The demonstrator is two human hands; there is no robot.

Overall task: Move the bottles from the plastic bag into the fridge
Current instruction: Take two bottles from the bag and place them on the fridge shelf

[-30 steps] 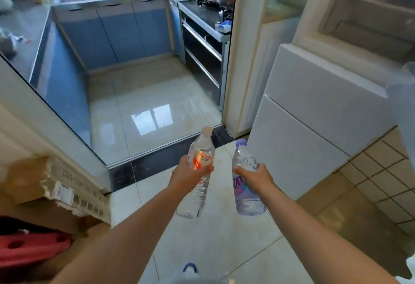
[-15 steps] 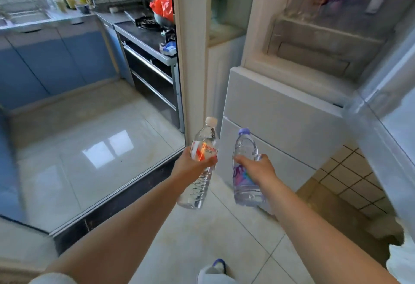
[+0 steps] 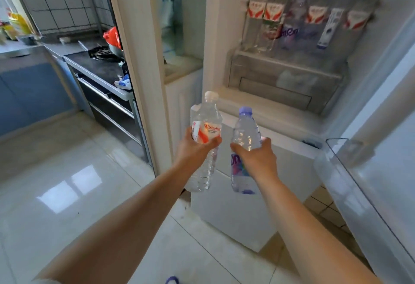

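My left hand (image 3: 195, 151) grips a clear water bottle with a red and white label and a white cap (image 3: 205, 126). Beside it, my right hand (image 3: 258, 155) grips a clear bottle with a purple label and a purple cap (image 3: 244, 131). Both bottles are upright, held in front of the open white fridge (image 3: 269, 113). Several bottles (image 3: 298, 16) stand in a row on the fridge shelf above a clear drawer (image 3: 283, 79). The plastic bag is out of view.
The open fridge door with its clear shelf (image 3: 350, 171) stands at the right. A door frame (image 3: 139, 59) rises left of the fridge. Beyond it lie a stove counter (image 3: 101, 63) with a red bag (image 3: 112, 36), blue cabinets (image 3: 29, 88) and a glossy tiled floor (image 3: 67, 182).
The view has swung right and up, bringing the fridge interior and its row of bottles into sight. Both hands have carried their bottles closer to the fridge.
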